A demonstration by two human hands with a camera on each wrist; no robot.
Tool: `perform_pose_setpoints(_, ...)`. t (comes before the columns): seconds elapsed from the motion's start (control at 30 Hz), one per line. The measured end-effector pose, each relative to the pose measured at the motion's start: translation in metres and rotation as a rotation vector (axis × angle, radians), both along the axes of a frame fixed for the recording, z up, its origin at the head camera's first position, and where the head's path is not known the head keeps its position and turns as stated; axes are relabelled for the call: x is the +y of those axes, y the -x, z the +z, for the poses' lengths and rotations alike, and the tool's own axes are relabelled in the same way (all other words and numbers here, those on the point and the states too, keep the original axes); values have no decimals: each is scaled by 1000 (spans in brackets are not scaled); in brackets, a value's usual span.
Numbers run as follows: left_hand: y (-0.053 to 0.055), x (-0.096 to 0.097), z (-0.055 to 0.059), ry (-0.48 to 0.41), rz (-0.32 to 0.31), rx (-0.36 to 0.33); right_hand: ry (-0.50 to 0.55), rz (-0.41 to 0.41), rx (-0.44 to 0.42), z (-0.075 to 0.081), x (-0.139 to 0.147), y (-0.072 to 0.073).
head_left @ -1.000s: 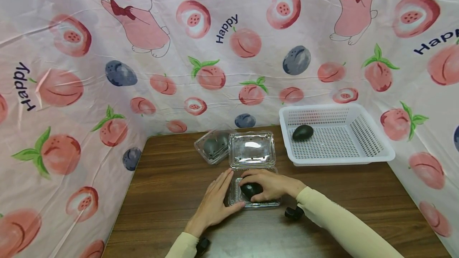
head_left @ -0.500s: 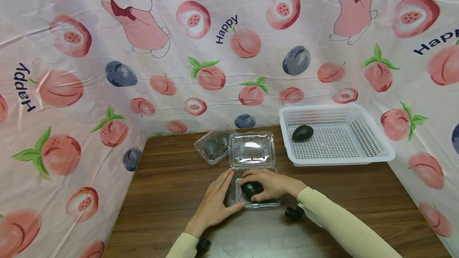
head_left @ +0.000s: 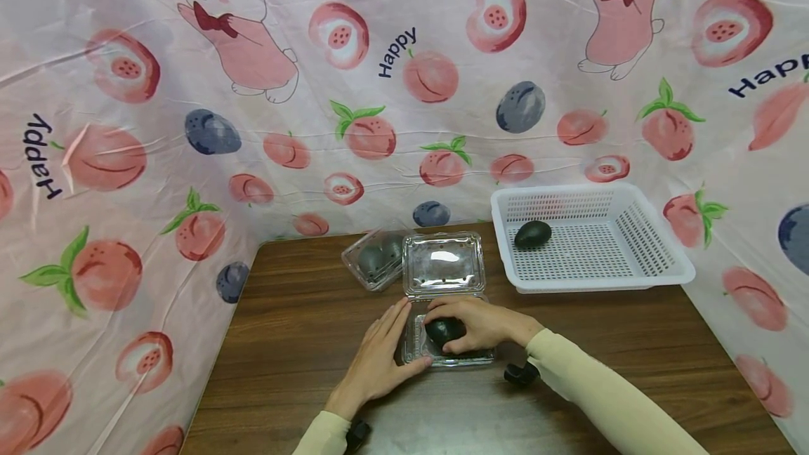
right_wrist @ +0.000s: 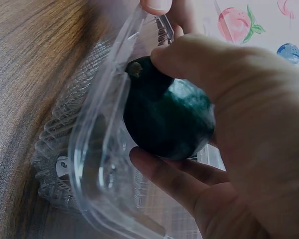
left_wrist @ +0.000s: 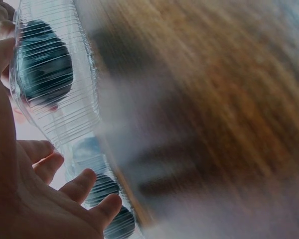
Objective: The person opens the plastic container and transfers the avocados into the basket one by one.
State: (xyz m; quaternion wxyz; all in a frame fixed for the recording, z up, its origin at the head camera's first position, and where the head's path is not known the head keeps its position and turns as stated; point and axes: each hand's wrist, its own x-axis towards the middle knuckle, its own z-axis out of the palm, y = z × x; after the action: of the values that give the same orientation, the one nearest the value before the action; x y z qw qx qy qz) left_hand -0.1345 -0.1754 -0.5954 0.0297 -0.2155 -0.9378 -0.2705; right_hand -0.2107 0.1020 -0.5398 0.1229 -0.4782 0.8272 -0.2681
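Note:
A dark green avocado (head_left: 445, 331) is in the base of a clear plastic clamshell box (head_left: 413, 350), gripped by my right hand (head_left: 474, 325). In the right wrist view, thumb and fingers hold the avocado (right_wrist: 164, 109) from two sides, its stem end showing. My left hand (head_left: 379, 360) lies along the box's left side, its fingers fairly straight and the thumb at the front rim. The lid (head_left: 444, 262) is folded back, away from me. From the left wrist view, the avocado (left_wrist: 45, 62) shows through the ribbed wall beside my left hand (left_wrist: 45, 199).
Behind and left stands a second clamshell box (head_left: 376, 258), its lid down, with avocados inside. A white perforated basket (head_left: 590, 283) at the back right holds one avocado (head_left: 533, 234). The wooden table (head_left: 284, 343) meets a fruit-patterned cloth (head_left: 284, 181) at the back and sides.
My right hand and the avocado in it have shifted very slightly to the right inside the box. My left hand has stayed in place.

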Motion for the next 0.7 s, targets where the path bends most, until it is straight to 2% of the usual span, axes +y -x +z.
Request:
perform_pose_setpoints(0.13,0,0,1,4,-1,3,14,5,-3,1,2,0)
perform_pose_setpoints(0.37,-1,0,2,-15,-2,-59,49,13,25,6,6,0)
perform_pose_setpoints(0.7,-1,2,3,-17,4,-53,65,-3,27,12,11,1)
